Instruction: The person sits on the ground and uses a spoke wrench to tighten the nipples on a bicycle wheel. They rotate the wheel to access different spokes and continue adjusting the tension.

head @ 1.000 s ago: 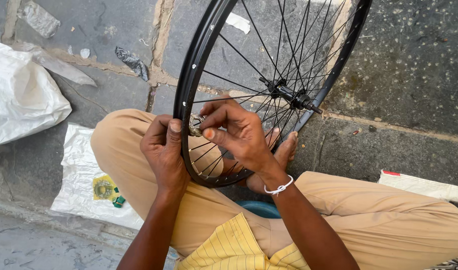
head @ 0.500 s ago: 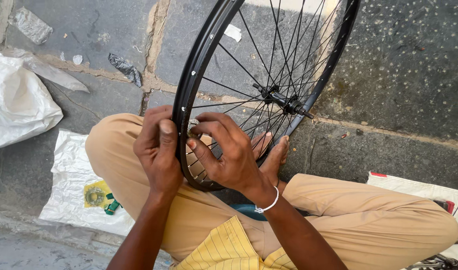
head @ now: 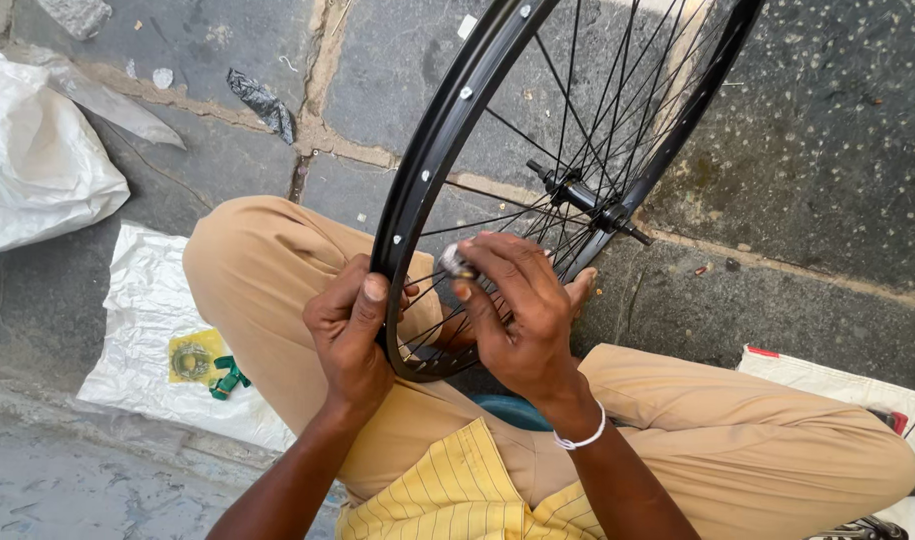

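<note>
Gripping the black wheel rim [head: 424,180] at the frame's centre, the left hand [head: 349,335] is curling around it, thumb up, while the right hand [head: 517,315] is pinching a small metal tool [head: 455,264] against the spokes [head: 587,120].

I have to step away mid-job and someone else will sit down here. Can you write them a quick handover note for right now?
Left hand: grips the black wheel rim, thumb on its outer face.
Right hand: pinches a small metal tool at the spokes just inside the rim.
The wheel stands upright between the knees, hub above the hands.
Done: spokes are laced to the hub.
Left: cannot tell how many spokes need attention.
Small parts lie on the white sheet.
</note>
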